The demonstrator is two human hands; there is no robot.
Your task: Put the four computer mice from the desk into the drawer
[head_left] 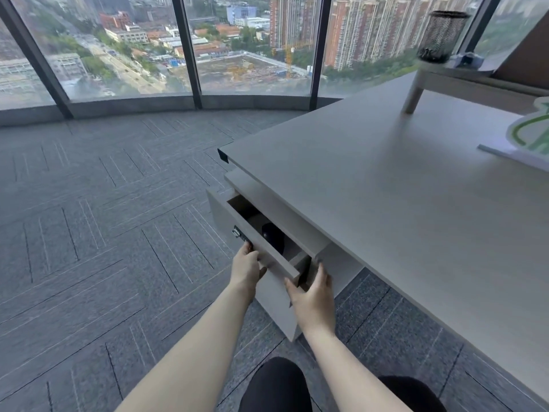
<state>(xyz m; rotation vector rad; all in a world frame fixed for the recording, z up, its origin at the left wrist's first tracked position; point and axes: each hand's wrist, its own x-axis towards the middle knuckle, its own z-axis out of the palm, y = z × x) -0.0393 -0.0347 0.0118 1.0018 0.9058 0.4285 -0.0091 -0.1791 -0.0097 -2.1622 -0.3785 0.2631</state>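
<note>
The grey drawer (261,248) under the desk's left end stands partly open. Inside it a dark rounded shape (274,237), likely a black mouse, shows through the gap; the rest of the drawer's inside is hidden by the desk. My left hand (246,267) grips the drawer front near its lock. My right hand (312,292) is spread against the front's near corner, fingers apart. No mouse is visible on the grey desk top (386,188).
A white monitor riser (421,84) with a black mesh pen cup (442,35) stands at the desk's far right. A white and green card (528,135) lies at the right edge. Grey carpet fills the left, with floor-to-ceiling windows beyond. My dark-clad knees are at the bottom.
</note>
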